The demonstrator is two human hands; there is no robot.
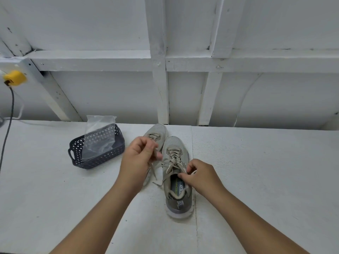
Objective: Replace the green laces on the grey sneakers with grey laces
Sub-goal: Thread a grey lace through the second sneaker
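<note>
1. Two grey sneakers stand side by side on the white worktop (256,171), toes pointing away; the right sneaker (177,173) sits nearer than the left sneaker (156,132).
2. The left hand (139,156) is raised over the left sneaker, fingers curled, pinching a pale lace (156,163).
3. The right hand (197,176) pinches lace at the right sneaker's top eyelets.
4. A dark basket (102,158) holding a clear plastic bag (100,136) sits to the left.
</note>
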